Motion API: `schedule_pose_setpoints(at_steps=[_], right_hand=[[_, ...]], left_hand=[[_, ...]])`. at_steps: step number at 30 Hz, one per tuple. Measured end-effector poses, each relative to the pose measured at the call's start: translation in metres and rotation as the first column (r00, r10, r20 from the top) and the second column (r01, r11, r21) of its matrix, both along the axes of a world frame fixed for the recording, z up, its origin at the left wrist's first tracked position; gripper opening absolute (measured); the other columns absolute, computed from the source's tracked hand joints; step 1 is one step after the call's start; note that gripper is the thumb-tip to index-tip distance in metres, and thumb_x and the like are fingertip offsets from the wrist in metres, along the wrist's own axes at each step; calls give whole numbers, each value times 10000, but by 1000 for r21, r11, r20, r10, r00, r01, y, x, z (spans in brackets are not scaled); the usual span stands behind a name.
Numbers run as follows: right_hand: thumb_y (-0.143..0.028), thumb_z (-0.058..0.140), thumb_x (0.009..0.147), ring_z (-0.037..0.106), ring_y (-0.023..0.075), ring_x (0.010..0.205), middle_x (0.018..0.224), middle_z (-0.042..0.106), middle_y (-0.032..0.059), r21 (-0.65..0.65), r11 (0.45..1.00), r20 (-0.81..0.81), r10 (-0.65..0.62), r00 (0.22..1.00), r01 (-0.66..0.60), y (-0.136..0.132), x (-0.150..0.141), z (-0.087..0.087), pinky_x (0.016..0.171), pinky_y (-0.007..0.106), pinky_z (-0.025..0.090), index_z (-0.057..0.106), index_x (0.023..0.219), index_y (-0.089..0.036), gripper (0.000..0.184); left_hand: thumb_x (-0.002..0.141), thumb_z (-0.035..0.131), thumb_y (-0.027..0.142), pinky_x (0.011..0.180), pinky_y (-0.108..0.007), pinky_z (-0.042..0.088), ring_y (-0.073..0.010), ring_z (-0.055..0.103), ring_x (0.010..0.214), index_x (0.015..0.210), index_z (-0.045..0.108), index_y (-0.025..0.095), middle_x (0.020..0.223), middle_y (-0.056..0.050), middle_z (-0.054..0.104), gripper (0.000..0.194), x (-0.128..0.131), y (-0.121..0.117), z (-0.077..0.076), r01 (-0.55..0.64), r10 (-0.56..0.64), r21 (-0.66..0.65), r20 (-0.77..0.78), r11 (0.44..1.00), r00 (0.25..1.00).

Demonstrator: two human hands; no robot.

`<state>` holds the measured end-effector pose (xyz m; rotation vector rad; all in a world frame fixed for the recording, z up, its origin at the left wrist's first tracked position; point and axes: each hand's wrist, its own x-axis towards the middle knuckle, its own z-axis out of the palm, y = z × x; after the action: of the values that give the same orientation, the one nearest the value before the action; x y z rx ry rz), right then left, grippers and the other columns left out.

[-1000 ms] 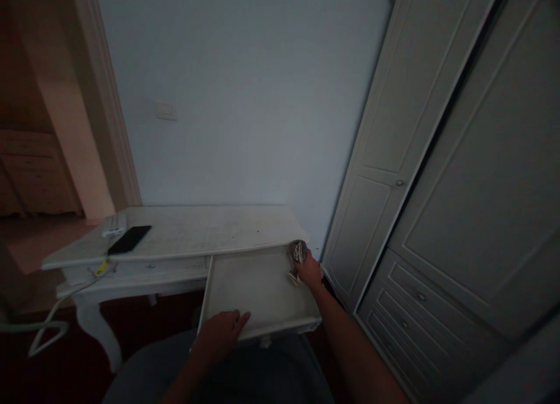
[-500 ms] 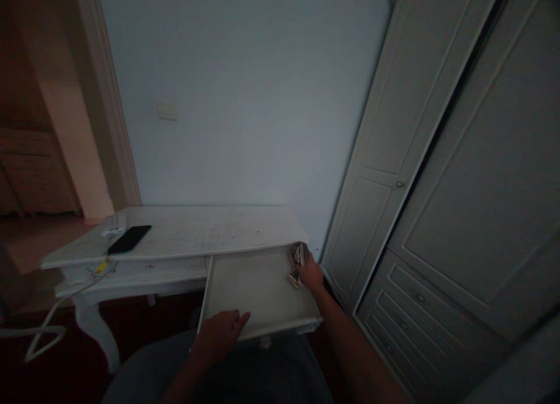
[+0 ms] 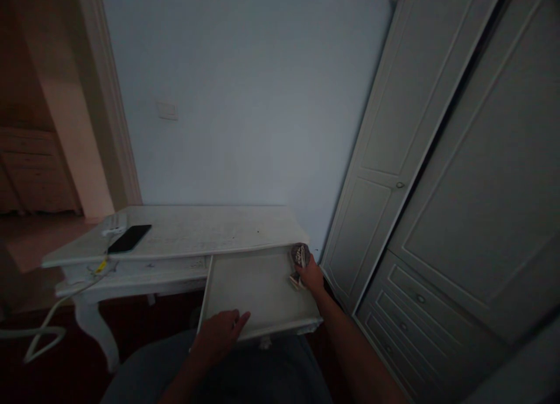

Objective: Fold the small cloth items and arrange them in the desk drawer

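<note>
A white drawer (image 3: 254,293) stands pulled out from the white table (image 3: 196,226). At its front left corner lies my left hand (image 3: 221,330), fingers curled over the edge and thumb pointing right. My right hand (image 3: 310,273) is at the drawer's right side, closed around a crumpled brown cloth (image 3: 300,254) with pale markings. The cloth bulges above the fingers, and a light-edged end hangs below them inside the drawer. Part of the cloth is hidden by the hand.
A dark phone (image 3: 130,239) lies on the table's left end beside a white power strip (image 3: 114,224). A white cable (image 3: 46,328) hangs off that side. To the right stands a grey wardrobe (image 3: 380,176) with drawers. My knees are under the drawer.
Almost nothing differs. The cloth in my right hand has shifted very slightly to the right; my left hand keeps its place at the drawer corner.
</note>
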<state>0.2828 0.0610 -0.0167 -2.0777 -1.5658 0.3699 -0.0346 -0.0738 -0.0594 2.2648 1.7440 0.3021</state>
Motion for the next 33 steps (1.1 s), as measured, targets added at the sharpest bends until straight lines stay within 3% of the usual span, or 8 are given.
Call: schedule_pose_setpoints(at_steps=[9,15,20,23,27,30,33], right_hand=[[-409,684,897,718,297,1154,1270,742,126,18,1000,-26,-1,1000,2,1,2,-4,874,331,502,510,1453,-214,615],[-384,683,878,706,309,1173,1270,738,136,61,998,-68,35,997,-31,-5,8,-13,911,352,503,513,1468,-193,643],[-339,732,750,672,317,1229,1282,737,112,135,986,-218,129,967,-101,-14,26,-23,984,393,508,583,1400,-200,681],[-380,774,662,702,328,1149,1223,764,103,169,972,-414,223,883,-166,-29,48,-30,974,431,542,652,1303,-189,680],[-510,837,622,751,353,990,1051,802,103,56,959,-732,229,641,-278,-67,85,-44,937,501,570,721,1175,-188,651],[-553,870,615,760,359,977,962,808,91,-5,956,-799,173,576,-294,-83,97,-50,942,516,569,730,1161,-197,667],[-571,879,618,763,355,991,984,807,99,8,972,-828,138,544,-236,-70,83,-45,925,500,582,715,1195,-188,713]], left_hand=[[1082,165,626,873,-379,483,-287,740,1012,974,698,230,990,-100,781,673,1,-1,5,-7,8,-28,20,1000,1000],[1073,171,650,858,-356,473,-267,737,995,961,703,233,978,-90,779,685,1,1,0,-33,34,-29,32,999,999],[1084,183,613,871,-356,477,-258,734,997,944,696,234,980,-83,777,653,1,-1,3,-27,27,-10,15,1000,1000],[1088,182,597,873,-360,481,-259,735,993,948,702,232,981,-84,779,650,3,-2,6,-28,28,-8,-2,1000,1000],[1087,188,604,865,-369,487,-267,734,994,956,714,229,983,-85,781,659,5,-2,5,-34,34,1,-24,999,999],[1083,188,619,856,-378,493,-273,738,986,943,724,228,974,-86,783,679,6,-1,3,-48,48,8,-30,999,998],[1081,187,628,860,-380,498,-276,743,989,948,737,230,973,-87,787,692,6,0,3,-58,58,0,-32,998,998]])
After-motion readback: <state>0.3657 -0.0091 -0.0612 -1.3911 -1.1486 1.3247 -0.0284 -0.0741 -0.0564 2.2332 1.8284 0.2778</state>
